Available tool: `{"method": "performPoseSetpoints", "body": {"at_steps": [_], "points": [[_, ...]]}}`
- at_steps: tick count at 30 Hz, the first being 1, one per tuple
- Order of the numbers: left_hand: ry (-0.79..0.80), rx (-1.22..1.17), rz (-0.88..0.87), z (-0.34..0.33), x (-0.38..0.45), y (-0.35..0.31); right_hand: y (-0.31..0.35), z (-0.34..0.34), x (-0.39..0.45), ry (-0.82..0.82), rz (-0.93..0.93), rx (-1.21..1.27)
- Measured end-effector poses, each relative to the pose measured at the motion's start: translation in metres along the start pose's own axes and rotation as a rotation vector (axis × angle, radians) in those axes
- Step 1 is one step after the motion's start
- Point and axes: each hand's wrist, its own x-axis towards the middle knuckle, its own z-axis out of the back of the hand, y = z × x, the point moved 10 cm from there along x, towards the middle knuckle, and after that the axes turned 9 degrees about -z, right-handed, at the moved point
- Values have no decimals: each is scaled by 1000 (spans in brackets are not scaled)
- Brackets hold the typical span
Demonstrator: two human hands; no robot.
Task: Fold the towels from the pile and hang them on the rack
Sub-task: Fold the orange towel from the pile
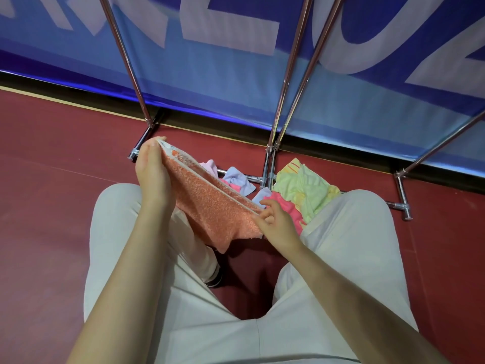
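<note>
Both hands (153, 169) pinching doubled orange terry towel (210, 206), white-edged.

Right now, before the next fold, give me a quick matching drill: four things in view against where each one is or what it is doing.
Things:
1. orange towel
2. yellow-green towel
3. left hand
4. right hand

States:
A. grips the towel's upper far corner
B. lies crumpled on the floor by the rack's base
C. stretched between both hands
D. pinches the towel's near corner, lower down

Pairs: 1-C, 2-B, 3-A, 4-D
</note>
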Motion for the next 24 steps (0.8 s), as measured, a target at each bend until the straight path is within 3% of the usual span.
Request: {"method": "performPoseSetpoints", "body": {"at_steps": [9,14,16,19,22,24], "points": [[230,233,-204,-28,-18,-10,-22,25,14,-189,-118,9],[247,245,-203,-30,-16,-4,-12,26,13,-260,21,-344],[225,245,-199,-27,-12,-1,-19,17,16,-181,5,-484],[174,260,-198,-22,-10,0,-34,13,19,-83,-123,-393],[83,248,-174,-11,-4,2,-26,28,24,-141,-150,-246],[10,246,-143,0,2,6,-15,57,29,-221,-177,7]]}}
